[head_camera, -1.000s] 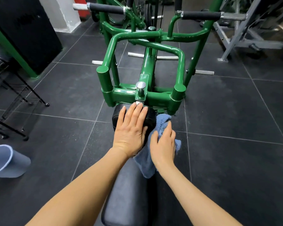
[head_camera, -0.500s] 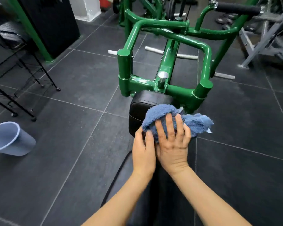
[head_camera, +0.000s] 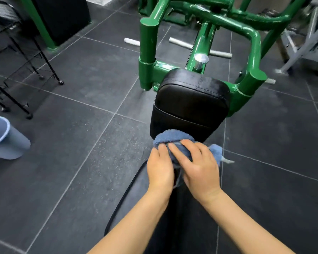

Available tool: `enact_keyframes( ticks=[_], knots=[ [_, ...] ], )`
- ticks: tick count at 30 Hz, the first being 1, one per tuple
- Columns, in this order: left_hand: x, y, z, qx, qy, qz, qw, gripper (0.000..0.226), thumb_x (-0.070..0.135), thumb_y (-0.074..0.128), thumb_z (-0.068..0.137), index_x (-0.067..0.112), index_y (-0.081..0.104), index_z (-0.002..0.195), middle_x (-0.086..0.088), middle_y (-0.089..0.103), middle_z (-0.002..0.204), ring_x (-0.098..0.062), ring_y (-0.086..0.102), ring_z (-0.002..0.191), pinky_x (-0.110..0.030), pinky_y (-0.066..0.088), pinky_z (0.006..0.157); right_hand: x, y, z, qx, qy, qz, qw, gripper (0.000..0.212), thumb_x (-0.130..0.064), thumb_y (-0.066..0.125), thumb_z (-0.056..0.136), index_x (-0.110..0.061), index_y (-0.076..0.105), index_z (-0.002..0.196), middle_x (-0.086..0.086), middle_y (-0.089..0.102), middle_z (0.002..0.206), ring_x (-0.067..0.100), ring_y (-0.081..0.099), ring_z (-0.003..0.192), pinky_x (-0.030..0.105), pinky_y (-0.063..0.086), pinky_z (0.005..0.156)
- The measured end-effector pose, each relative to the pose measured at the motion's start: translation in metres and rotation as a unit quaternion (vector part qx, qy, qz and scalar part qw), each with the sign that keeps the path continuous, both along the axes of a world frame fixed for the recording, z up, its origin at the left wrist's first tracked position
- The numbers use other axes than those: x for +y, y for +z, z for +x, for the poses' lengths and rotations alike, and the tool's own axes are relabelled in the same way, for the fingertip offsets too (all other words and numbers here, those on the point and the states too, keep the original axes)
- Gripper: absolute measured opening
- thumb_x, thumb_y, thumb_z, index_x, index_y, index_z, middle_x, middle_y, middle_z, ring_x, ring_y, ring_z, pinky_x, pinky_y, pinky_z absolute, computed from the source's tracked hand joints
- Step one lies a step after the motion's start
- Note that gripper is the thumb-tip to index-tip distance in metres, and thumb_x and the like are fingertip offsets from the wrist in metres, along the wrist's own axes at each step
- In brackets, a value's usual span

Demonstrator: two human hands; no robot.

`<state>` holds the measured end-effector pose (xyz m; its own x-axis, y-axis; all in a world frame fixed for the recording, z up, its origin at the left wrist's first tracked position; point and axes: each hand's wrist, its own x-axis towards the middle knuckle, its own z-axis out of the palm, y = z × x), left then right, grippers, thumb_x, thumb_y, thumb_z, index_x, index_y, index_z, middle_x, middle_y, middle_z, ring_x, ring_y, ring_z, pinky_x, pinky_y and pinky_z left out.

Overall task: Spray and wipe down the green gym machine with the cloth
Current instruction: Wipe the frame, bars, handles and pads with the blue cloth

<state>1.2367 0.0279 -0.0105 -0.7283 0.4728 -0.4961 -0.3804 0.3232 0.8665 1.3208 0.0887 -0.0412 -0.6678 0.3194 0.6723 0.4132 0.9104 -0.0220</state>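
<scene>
Bucket: a pale blue bucket (head_camera: 2, 139) lay tipped on its side on the dark tiled floor (head_camera: 77, 110) at the far left, well apart from the work.
Rack: a black wire rack (head_camera: 17, 52) stood behind the bucket, untouched.
Left hand: the left hand (head_camera: 161, 166) rested on the near left edge of the cloth, fingers curled over it, so that grip was closed onto the fabric.
Cloth: the blue cloth (head_camera: 173, 137) sat bunched against the near lower edge of the black pad (head_camera: 190, 103), a loose corner trailing to the right.
Right hand: the right hand (head_camera: 200, 166) covered the cloth from the right, fingers bent and pressing it down; this grip also held the fabric.
Machine: the green gym machine (head_camera: 253, 36) rose behind the pad, its tubes glossy, with a silver knob (head_camera: 200, 60) at the centre post.
Done so far: by the look of it, wiping was under way on the pad's near face only.
Left to do: the green frame, uprights and far bars seemingly awaited the cloth; no spray bottle showed, so whether spraying had been done could not be told.
</scene>
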Motion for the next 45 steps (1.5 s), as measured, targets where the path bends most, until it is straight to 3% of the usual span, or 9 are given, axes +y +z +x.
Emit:
enact_keyframes(
  ticks=[4, 8, 13, 20, 24, 32, 35, 40, 45],
  knots=[
    [0.01, 0.059, -0.02, 0.123, 0.085, 0.121, 0.981, 0.027, 0.036, 0.046, 0.1, 0.016, 0.058, 0.086, 0.002, 0.065, 0.085, -0.017, 0.062, 0.085, -0.034, 0.049, 0.078, 0.002, 0.063, -0.028, 0.114, 0.002, 0.036, 0.993, 0.031, -0.013, 0.046, 0.1, -0.023, 0.052, 0.129, 0.003, 0.049, 0.122, 0.028, 0.051, 0.098, 0.039, 0.044, 0.085],
    [0.019, 0.055, -0.037, 0.091, 0.125, 0.106, 0.982, 0.022, 0.019, 0.047, 0.098, 0.02, 0.053, 0.076, 0.005, 0.06, 0.076, -0.012, 0.056, 0.074, -0.029, 0.047, 0.074, 0.004, 0.047, -0.051, 0.106, -0.023, 0.099, 0.989, 0.038, -0.015, 0.06, 0.093, -0.025, 0.051, 0.129, 0.002, 0.046, 0.124, 0.024, 0.048, 0.1, 0.039, 0.044, 0.08],
    [0.015, -0.003, -0.055, -0.068, 0.136, 0.034, 0.988, 0.018, 0.021, 0.048, 0.097, 0.02, 0.059, 0.082, -0.006, 0.067, 0.093, -0.023, 0.065, 0.09, -0.043, 0.054, 0.087, 0.01, -0.002, -0.063, 0.012, 0.045, 0.144, 0.989, 0.032, -0.013, 0.051, 0.093, -0.017, 0.054, 0.125, 0.004, 0.047, 0.123, 0.022, 0.047, 0.095, 0.034, 0.038, 0.073],
    [0.004, -0.052, -0.071, -0.237, -0.004, -0.025, 0.971, 0.015, 0.011, 0.051, 0.096, 0.009, 0.063, 0.087, -0.009, 0.064, 0.076, -0.018, 0.061, 0.066, -0.03, 0.057, 0.057, 0.009, -0.045, -0.054, -0.17, 0.052, 0.154, 0.972, 0.038, -0.011, 0.043, 0.087, -0.014, 0.071, 0.111, 0.005, 0.065, 0.112, 0.023, 0.048, 0.092, 0.032, 0.035, 0.073],
    [-0.01, -0.022, -0.061, -0.151, -0.004, 0.047, 0.987, 0.019, 0.012, 0.048, 0.097, 0.004, 0.063, 0.089, -0.011, 0.068, 0.077, -0.021, 0.066, 0.066, -0.029, 0.058, 0.056, -0.002, 0.0, -0.052, -0.144, 0.04, 0.113, 0.982, 0.032, -0.009, 0.046, 0.09, -0.013, 0.073, 0.108, 0.008, 0.069, 0.105, 0.025, 0.056, 0.084, 0.034, 0.039, 0.067],
    [0.009, 0.044, -0.079, 0.11, -0.002, 0.109, 0.988, 0.018, 0.024, 0.043, 0.101, 0.017, 0.057, 0.091, -0.002, 0.064, 0.092, -0.02, 0.06, 0.092, -0.038, 0.047, 0.09, 0.002, 0.068, -0.076, -0.012, -0.012, 0.185, 0.983, 0.025, -0.013, 0.053, 0.098, -0.016, 0.065, 0.119, 0.007, 0.054, 0.119, 0.025, 0.05, 0.096, 0.037, 0.041, 0.074],
    [0.009, 0.015, -0.088, 0.056, -0.02, 0.079, 0.995, 0.02, 0.027, 0.044, 0.101, 0.017, 0.058, 0.093, -0.005, 0.066, 0.095, -0.023, 0.063, 0.092, -0.04, 0.051, 0.088, 0.005, 0.042, -0.086, -0.042, -0.005, 0.202, 0.979, 0.027, -0.009, 0.05, 0.096, -0.013, 0.068, 0.116, 0.009, 0.058, 0.116, 0.025, 0.048, 0.095, 0.036, 0.038, 0.072],
    [-0.009, -0.026, -0.097, -0.16, -0.124, -0.075, 0.976, 0.021, 0.022, 0.049, 0.098, 0.008, 0.058, 0.086, -0.006, 0.064, 0.066, -0.017, 0.057, 0.059, -0.027, 0.049, 0.052, -0.007, -0.01, -0.078, -0.214, 0.014, 0.175, 0.961, 0.027, -0.01, 0.046, 0.086, -0.011, 0.071, 0.097, 0.01, 0.068, 0.103, 0.025, 0.053, 0.083, 0.035, 0.037, 0.066],
    [-0.024, -0.011, -0.096, -0.111, -0.133, -0.039, 0.984, 0.031, 0.001, 0.038, 0.091, 0.016, 0.057, 0.071, -0.006, 0.057, 0.067, -0.021, 0.05, 0.058, -0.028, 0.042, 0.055, -0.023, 0.008, -0.068, -0.308, -0.008, 0.139, 0.941, 0.017, -0.014, 0.052, 0.078, -0.014, 0.068, 0.083, 0.007, 0.062, 0.084, 0.025, 0.053, 0.073, 0.035, 0.039, 0.06]
  ],
)
